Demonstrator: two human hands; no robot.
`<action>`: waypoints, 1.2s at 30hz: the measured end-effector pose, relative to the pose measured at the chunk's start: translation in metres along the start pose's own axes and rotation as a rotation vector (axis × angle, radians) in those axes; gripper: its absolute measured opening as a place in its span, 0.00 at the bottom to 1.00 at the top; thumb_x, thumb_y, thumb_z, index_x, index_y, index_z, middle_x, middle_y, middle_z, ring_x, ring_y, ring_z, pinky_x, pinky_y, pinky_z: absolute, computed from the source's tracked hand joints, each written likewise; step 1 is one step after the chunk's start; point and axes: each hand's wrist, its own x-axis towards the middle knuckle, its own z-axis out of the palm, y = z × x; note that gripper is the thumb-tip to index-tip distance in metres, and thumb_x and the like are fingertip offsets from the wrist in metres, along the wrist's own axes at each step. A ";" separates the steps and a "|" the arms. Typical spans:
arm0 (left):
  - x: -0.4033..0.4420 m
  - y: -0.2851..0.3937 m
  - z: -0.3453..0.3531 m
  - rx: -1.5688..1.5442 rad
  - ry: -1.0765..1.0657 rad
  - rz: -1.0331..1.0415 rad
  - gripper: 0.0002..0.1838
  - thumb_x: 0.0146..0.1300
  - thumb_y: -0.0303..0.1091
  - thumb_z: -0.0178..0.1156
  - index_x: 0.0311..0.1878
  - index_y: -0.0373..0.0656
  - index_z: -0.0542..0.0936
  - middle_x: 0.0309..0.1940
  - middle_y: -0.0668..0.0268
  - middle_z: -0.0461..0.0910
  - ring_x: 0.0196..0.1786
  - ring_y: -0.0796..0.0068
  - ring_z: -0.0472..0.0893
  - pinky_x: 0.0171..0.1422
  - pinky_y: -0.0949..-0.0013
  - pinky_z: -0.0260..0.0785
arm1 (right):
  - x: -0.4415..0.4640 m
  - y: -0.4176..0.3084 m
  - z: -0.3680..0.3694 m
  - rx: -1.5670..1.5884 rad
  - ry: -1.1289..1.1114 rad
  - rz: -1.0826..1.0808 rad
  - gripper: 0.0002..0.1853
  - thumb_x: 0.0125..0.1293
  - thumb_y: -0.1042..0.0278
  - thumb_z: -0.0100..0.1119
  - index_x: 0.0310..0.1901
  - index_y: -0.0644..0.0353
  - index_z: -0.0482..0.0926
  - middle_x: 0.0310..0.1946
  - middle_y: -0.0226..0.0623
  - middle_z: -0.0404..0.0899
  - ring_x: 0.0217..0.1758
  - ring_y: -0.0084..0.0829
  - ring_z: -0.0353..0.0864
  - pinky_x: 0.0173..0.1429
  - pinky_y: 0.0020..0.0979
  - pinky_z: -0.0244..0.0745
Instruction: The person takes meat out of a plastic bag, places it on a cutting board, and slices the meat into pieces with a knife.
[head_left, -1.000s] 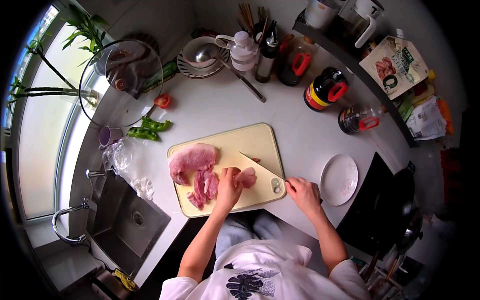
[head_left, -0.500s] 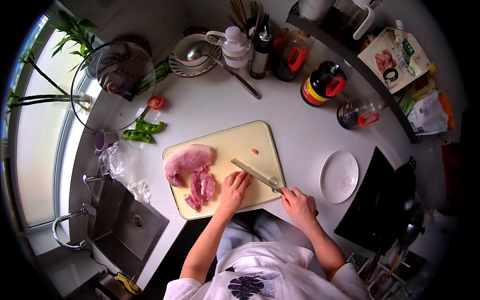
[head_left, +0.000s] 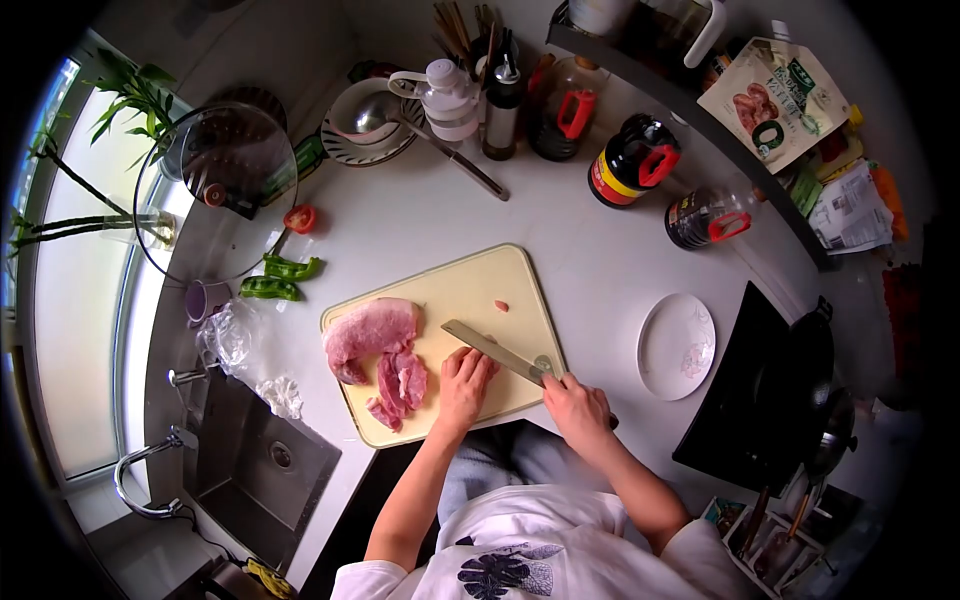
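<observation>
In the head view, my left hand (head_left: 463, 388) rests on the cream cutting board (head_left: 470, 282) with its fingers curled down on a small piece of meat, mostly hidden beneath them. My right hand (head_left: 580, 408) grips the handle of a kitchen knife (head_left: 490, 348). The blade points up and left, lying alongside my left fingertips. Left of that hand are a large slab of raw pork (head_left: 372, 330) and some cut strips of pork (head_left: 402, 382). One tiny reddish scrap (head_left: 501, 306) lies near the board's upper right part.
Green peppers (head_left: 272, 288) and a cut tomato (head_left: 300, 219) lie left of the board, near a plastic bag (head_left: 233, 335) and the sink (head_left: 265, 460). A white plate (head_left: 677, 345) sits to the right, beside a black stove (head_left: 735, 400). Sauce bottles (head_left: 632, 165) stand behind.
The knife and my right hand have shifted left, closer to my left hand. My left hand stays on the meat. The whole view has moved slightly.
</observation>
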 end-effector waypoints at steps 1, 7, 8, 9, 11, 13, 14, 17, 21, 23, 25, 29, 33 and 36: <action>-0.002 -0.001 0.001 -0.015 -0.010 -0.016 0.18 0.55 0.30 0.71 0.50 0.41 0.82 0.51 0.65 0.82 0.56 0.59 0.78 0.59 0.58 0.70 | 0.004 -0.002 0.004 0.007 0.004 -0.014 0.07 0.68 0.65 0.60 0.45 0.55 0.78 0.30 0.39 0.79 0.28 0.45 0.85 0.32 0.44 0.79; 0.002 0.000 -0.001 0.002 -0.006 -0.008 0.20 0.56 0.31 0.70 0.53 0.42 0.82 0.54 0.66 0.81 0.56 0.61 0.78 0.58 0.59 0.70 | -0.016 0.019 -0.018 0.047 -0.022 0.044 0.07 0.68 0.65 0.60 0.44 0.56 0.79 0.30 0.41 0.80 0.30 0.47 0.85 0.34 0.48 0.78; 0.001 0.001 -0.003 0.002 -0.004 -0.013 0.21 0.56 0.31 0.70 0.54 0.42 0.82 0.55 0.66 0.80 0.57 0.62 0.78 0.59 0.59 0.70 | -0.019 0.022 -0.022 0.080 -0.050 0.076 0.07 0.69 0.65 0.60 0.43 0.56 0.79 0.31 0.41 0.80 0.30 0.48 0.85 0.35 0.48 0.78; -0.001 0.000 -0.003 0.004 -0.008 -0.013 0.21 0.56 0.31 0.70 0.54 0.42 0.82 0.55 0.66 0.80 0.57 0.62 0.78 0.59 0.59 0.70 | -0.015 0.022 -0.029 0.119 -0.060 0.097 0.06 0.69 0.64 0.61 0.43 0.56 0.79 0.31 0.41 0.80 0.30 0.50 0.84 0.36 0.49 0.78; -0.003 -0.001 -0.001 -0.014 0.001 -0.004 0.23 0.57 0.31 0.70 0.57 0.42 0.82 0.57 0.65 0.80 0.57 0.62 0.78 0.59 0.59 0.70 | -0.009 0.020 -0.030 0.131 -0.036 0.090 0.07 0.69 0.64 0.61 0.43 0.56 0.79 0.31 0.41 0.80 0.30 0.50 0.84 0.36 0.49 0.77; -0.003 -0.002 -0.001 -0.004 0.004 0.006 0.22 0.56 0.31 0.70 0.56 0.42 0.82 0.56 0.65 0.80 0.57 0.61 0.78 0.59 0.59 0.70 | -0.009 0.017 -0.032 0.148 -0.009 0.086 0.07 0.70 0.64 0.60 0.43 0.55 0.79 0.31 0.41 0.80 0.30 0.49 0.84 0.35 0.49 0.77; -0.003 -0.002 -0.001 0.000 0.007 0.012 0.21 0.56 0.31 0.70 0.55 0.42 0.82 0.55 0.65 0.80 0.56 0.61 0.78 0.58 0.59 0.70 | -0.012 0.015 -0.036 0.131 -0.027 0.075 0.07 0.69 0.64 0.61 0.43 0.55 0.79 0.31 0.40 0.80 0.30 0.49 0.84 0.35 0.49 0.77; -0.001 0.000 0.001 0.011 0.035 0.012 0.18 0.56 0.31 0.71 0.51 0.42 0.82 0.53 0.65 0.80 0.56 0.61 0.78 0.57 0.59 0.70 | -0.026 0.012 -0.048 0.091 -0.049 0.079 0.06 0.69 0.64 0.61 0.43 0.55 0.78 0.31 0.39 0.80 0.30 0.47 0.84 0.36 0.48 0.77; -0.001 -0.001 0.000 0.020 0.008 0.010 0.16 0.57 0.31 0.71 0.48 0.42 0.82 0.51 0.65 0.81 0.55 0.60 0.78 0.56 0.58 0.70 | -0.030 0.011 -0.045 0.035 -0.080 0.078 0.06 0.69 0.64 0.60 0.42 0.55 0.77 0.32 0.39 0.81 0.30 0.45 0.85 0.37 0.47 0.78; 0.001 0.002 -0.001 0.014 0.017 -0.007 0.16 0.57 0.30 0.71 0.48 0.42 0.82 0.50 0.65 0.81 0.55 0.60 0.78 0.56 0.58 0.70 | -0.020 0.011 -0.026 0.042 -0.075 0.058 0.06 0.69 0.64 0.59 0.43 0.55 0.77 0.32 0.39 0.81 0.30 0.45 0.86 0.37 0.47 0.78; 0.001 0.002 -0.001 -0.005 0.003 -0.015 0.16 0.54 0.29 0.71 0.48 0.41 0.82 0.50 0.63 0.81 0.56 0.57 0.77 0.58 0.56 0.70 | -0.005 0.003 -0.013 0.035 -0.094 0.037 0.06 0.71 0.65 0.56 0.43 0.56 0.76 0.33 0.40 0.81 0.32 0.46 0.87 0.37 0.48 0.79; 0.002 0.002 -0.003 0.014 0.011 -0.010 0.16 0.56 0.30 0.70 0.49 0.42 0.82 0.49 0.65 0.81 0.55 0.60 0.78 0.57 0.57 0.70 | -0.009 0.004 -0.012 0.073 -0.068 0.051 0.06 0.70 0.64 0.57 0.42 0.56 0.76 0.32 0.41 0.80 0.32 0.47 0.86 0.36 0.48 0.78; -0.001 0.003 -0.002 0.002 0.033 -0.016 0.18 0.55 0.30 0.70 0.50 0.42 0.82 0.52 0.65 0.81 0.56 0.60 0.78 0.57 0.57 0.70 | -0.031 0.022 -0.019 0.091 -0.061 0.107 0.06 0.69 0.64 0.61 0.41 0.56 0.77 0.30 0.41 0.79 0.31 0.49 0.85 0.34 0.49 0.76; -0.003 -0.001 0.000 -0.002 0.027 0.003 0.20 0.55 0.30 0.69 0.53 0.42 0.82 0.56 0.66 0.80 0.57 0.60 0.78 0.58 0.58 0.70 | -0.008 0.023 -0.016 0.176 0.006 0.081 0.07 0.68 0.64 0.61 0.39 0.57 0.78 0.29 0.42 0.80 0.31 0.50 0.84 0.34 0.49 0.77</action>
